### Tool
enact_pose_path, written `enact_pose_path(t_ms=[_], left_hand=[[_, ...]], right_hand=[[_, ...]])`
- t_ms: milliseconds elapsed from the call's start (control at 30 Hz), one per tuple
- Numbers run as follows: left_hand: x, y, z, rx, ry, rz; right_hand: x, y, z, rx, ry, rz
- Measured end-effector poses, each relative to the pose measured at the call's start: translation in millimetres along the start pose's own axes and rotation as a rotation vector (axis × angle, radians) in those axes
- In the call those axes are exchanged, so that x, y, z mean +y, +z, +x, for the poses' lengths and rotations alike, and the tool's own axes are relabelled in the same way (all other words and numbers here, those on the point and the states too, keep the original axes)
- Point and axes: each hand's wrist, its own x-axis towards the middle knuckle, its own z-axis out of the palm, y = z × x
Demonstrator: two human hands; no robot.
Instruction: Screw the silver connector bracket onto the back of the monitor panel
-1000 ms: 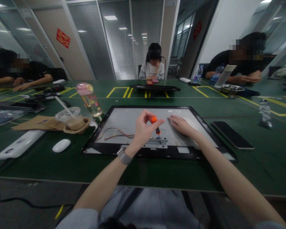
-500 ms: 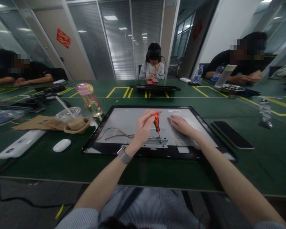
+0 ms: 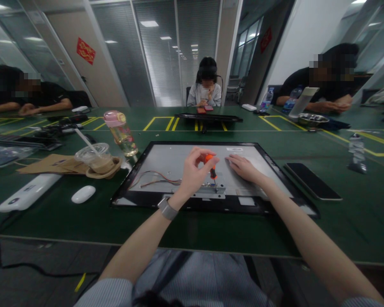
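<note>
My left hand (image 3: pixel 196 169) is closed around the orange and black handle of a screwdriver (image 3: pixel 213 171), thumb and fingers near its top. The screwdriver stands nearly upright, its tip at the metal bracket (image 3: pixel 222 190) along the near side of a flat display panel (image 3: pixel 161 155). The panel lies back side up, with a black frame and a grey metal back. My right hand (image 3: pixel 243 167) rests flat on the grey back, right of the screwdriver, fingers stretched out and holding nothing. Thin coloured wires (image 3: pixel 156 175) lie on the panel left of the bracket.
Right of the panel lies a black phone (image 3: pixel 312 181). To the left are a white mouse (image 3: pixel 83 194), an iced drink cup (image 3: pixel 96 158), a pink-lidded bottle (image 3: pixel 120 133) and a white power bank-like device (image 3: pixel 28 192). Several people sit around the green table (image 3: pixel 348 221).
The fingers of my left hand have shifted around the screwdriver's handle, the thumb now reaching across it to the right. My right hand and the panel have stayed in place.
</note>
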Motion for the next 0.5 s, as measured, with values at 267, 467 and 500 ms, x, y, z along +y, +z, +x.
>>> enact_pose_path(t_ms=[267,467,500], left_hand=[[3.3,-2.0,-0.5,-0.052,-0.016,-0.075],[5.9,-1.9,-0.3,-0.063,0.024,-0.01],[6.0,-2.0,-0.5,-0.071,0.013,-0.02]], right_hand=[[-1.1,-0.7,0.0,-0.003,-0.003,-0.016],[-4.1,-2.4,-0.3,-0.001,0.002,-0.028],[-4.0,-2.4,-0.3,-0.002,-0.002,-0.027]])
